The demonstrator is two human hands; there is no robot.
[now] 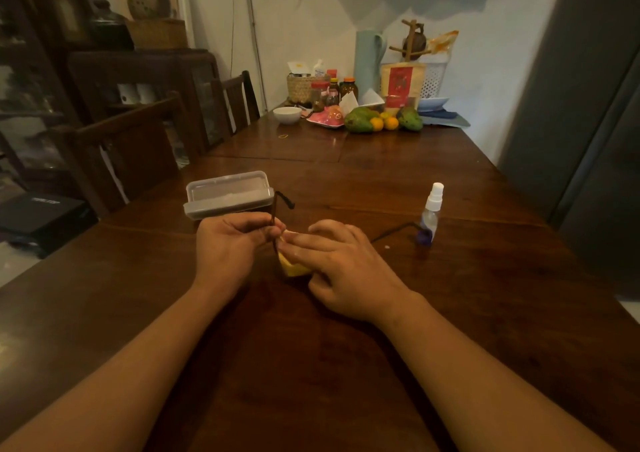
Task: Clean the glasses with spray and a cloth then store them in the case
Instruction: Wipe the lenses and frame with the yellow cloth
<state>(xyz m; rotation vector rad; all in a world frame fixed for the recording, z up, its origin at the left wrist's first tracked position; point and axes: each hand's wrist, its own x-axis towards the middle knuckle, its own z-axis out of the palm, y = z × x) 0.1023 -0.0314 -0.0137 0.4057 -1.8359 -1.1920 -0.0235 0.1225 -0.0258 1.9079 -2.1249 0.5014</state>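
Closest to me, my left hand (225,244) is pinching the dark glasses (273,209) by the frame, just above the table (311,365). My right hand (343,264) is squeezing the yellow cloth (294,269) around a lens. Just behind, the clear case (227,193) is sitting shut, and the spray bottle (431,214) is standing off right.

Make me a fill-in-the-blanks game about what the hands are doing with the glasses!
1. The right hand presses a ____ cloth against the glasses.
2. The left hand pinches the glasses' dark frame, and just behind it the clear case has its lid ____.
3. The spray bottle stands upright on the table, to the right of both hands, and its top is ____.

Missing words: yellow, closed, white.
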